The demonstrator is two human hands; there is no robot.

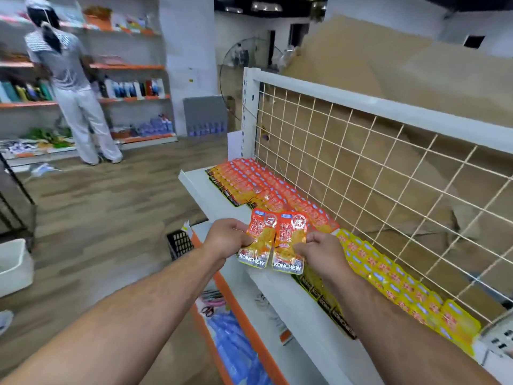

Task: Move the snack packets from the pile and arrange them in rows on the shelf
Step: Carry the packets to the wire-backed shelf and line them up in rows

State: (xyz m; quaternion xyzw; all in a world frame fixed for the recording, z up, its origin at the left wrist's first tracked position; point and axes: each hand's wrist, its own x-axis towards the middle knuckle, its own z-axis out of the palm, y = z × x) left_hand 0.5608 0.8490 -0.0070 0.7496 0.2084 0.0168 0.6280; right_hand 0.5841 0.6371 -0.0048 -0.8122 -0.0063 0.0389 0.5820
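Above the white shelf [280, 295], my left hand [226, 240] pinches one orange-and-yellow snack packet [256, 240] by its left edge. My right hand [322, 252] pinches a second, matching snack packet [290, 243] by its right edge. Both packets are held side by side, upright, fronts toward me. Behind them, rows of orange packets [249, 182] lie overlapped on the shelf along the wire grid. To the right, rows of yellow packets [394, 279] run along the same shelf. My right forearm hides part of the yellow rows.
A white wire-grid back panel [361, 162] stands behind the shelf, with brown cardboard behind it. A lower orange-edged shelf [222, 323] holds blue items. A black basket [180, 243] sits on the floor to the left. A person [69, 87] stands at far shelves.
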